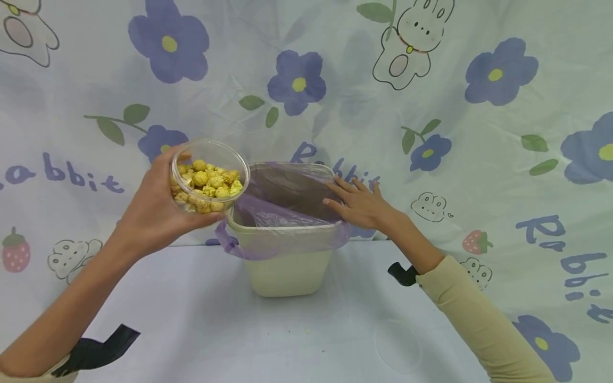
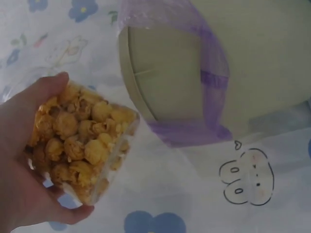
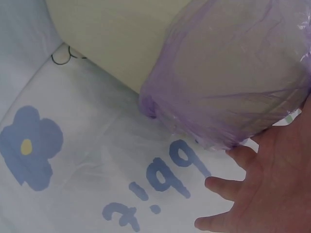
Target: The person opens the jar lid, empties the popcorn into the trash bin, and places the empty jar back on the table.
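Note:
My left hand (image 1: 153, 205) grips a clear plastic tub (image 1: 210, 146) from its left side, thumb and fingers curled round it. Yellow popcorn (image 1: 210, 181) fills much of the tub, which tilts toward the head camera beside the bin's upper left. In the left wrist view the popcorn shows through the tub's wall. A cream trash bin (image 1: 289, 271) stands upright, lined with a purple plastic bag (image 1: 287, 247) folded over its rim. At the rim's right side rests my right hand (image 1: 361, 205), fingers spread and fairly straight. In the right wrist view the thumb side meets the bag's edge.
A faint clear round lid (image 1: 398, 346) lies on the white table (image 1: 191, 319) at the front right. Small crumbs (image 1: 306, 331) are scattered before the bin. Behind it hangs a cloth (image 1: 335, 122) printed with flowers and rabbits.

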Tool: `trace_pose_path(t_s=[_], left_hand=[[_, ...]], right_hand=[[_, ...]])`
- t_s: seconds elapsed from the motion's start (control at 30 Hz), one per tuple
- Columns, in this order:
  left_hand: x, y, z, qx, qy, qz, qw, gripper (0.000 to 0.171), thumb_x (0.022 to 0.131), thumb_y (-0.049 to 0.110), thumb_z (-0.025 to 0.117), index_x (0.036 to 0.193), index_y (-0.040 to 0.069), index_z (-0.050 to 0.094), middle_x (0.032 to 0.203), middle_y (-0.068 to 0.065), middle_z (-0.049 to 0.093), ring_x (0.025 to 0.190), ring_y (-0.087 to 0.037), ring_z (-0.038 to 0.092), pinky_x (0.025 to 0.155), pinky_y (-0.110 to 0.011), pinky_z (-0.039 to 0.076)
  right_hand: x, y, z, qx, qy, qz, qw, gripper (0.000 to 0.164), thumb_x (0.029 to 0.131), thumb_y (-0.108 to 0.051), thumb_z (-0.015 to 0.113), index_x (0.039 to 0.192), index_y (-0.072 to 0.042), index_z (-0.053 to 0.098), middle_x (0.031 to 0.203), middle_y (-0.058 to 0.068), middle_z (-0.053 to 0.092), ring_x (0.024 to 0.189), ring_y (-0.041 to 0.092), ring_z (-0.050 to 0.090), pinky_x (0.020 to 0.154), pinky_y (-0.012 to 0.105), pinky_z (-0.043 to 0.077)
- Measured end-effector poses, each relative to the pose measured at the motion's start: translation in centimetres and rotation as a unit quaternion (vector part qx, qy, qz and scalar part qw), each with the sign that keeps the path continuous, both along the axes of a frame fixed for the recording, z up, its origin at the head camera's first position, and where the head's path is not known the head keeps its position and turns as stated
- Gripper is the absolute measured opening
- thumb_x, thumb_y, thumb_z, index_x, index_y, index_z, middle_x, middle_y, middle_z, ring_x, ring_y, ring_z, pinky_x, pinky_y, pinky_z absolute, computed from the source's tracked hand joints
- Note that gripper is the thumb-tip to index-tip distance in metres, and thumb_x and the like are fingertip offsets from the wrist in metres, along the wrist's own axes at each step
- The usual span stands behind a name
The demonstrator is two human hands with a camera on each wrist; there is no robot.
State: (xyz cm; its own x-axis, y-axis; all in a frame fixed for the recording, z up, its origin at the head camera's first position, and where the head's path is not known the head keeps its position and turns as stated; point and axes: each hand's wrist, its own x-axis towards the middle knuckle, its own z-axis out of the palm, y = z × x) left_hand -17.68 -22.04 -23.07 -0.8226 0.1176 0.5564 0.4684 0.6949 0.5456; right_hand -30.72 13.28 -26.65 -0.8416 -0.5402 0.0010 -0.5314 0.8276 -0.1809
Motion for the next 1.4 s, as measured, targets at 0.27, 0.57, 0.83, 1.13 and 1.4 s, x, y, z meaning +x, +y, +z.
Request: trace_pose_path(t_s=[0.27,0.57,0.83,1.13,1.4], left_hand=[[-2.3,1.0,1.4,-0.083,0.049,0.030,0.9949,0.110,0.063,0.017,0.095,0.152,0.005,0.032,0.136,-0.021,0.048,0.121,-0.043,0.044,0.095,-0.068,0.037],[-3.8,2.5,1.7,-0.169,0.061,0.059,0.9819,0.113,0.064,0.022,0.094,0.154,0.008,0.026,0.143,-0.024,0.043,0.128,-0.047,0.041,0.093,-0.072,0.036],[-5.5,3.2,1.7,-0.224,0.088,0.069,0.9681,0.105,0.069,0.021,0.090,0.152,0.009,0.027,0.146,-0.019,0.039,0.132,-0.043,0.036,0.100,-0.069,0.030],[-7.9,4.5,1.3,-0.276,0.115,0.067,0.9519,0.102,0.069,0.026,0.091,0.150,0.007,0.031,0.145,-0.020,0.041,0.133,-0.042,0.035,0.102,-0.066,0.029],[-8.5,5.5,0.7,-0.304,0.126,0.061,0.9424,0.104,0.065,0.024,0.095,0.148,0.007,0.034,0.144,-0.019,0.043,0.131,-0.042,0.036,0.103,-0.067,0.027]], right_hand=[[-0.2,-0.2,-0.1,0.008,-0.004,0.001,1.000,0.065,0.105,-0.057,0.029,0.161,-0.026,0.017,0.166,0.001,0.008,0.150,0.039,0.006,0.111,0.068,-0.007],[-0.1,0.1,0.0,0.017,-0.004,-0.004,1.000,0.065,0.105,-0.057,0.028,0.161,-0.027,0.016,0.166,0.000,0.008,0.150,0.038,0.007,0.111,0.069,-0.004],[-0.1,0.0,0.0,0.017,-0.003,-0.002,1.000,0.066,0.104,-0.059,0.028,0.161,-0.028,0.016,0.166,0.000,0.007,0.150,0.038,0.007,0.111,0.069,-0.004],[-0.1,0.2,0.0,0.009,-0.004,-0.008,1.000,0.066,0.104,-0.058,0.029,0.161,-0.027,0.017,0.166,0.000,0.008,0.150,0.038,0.006,0.111,0.068,-0.007],[-0.1,0.1,0.0,0.009,-0.001,-0.009,1.000,0.066,0.104,-0.059,0.030,0.161,-0.028,0.017,0.166,-0.001,0.008,0.150,0.037,0.007,0.111,0.068,-0.006]])
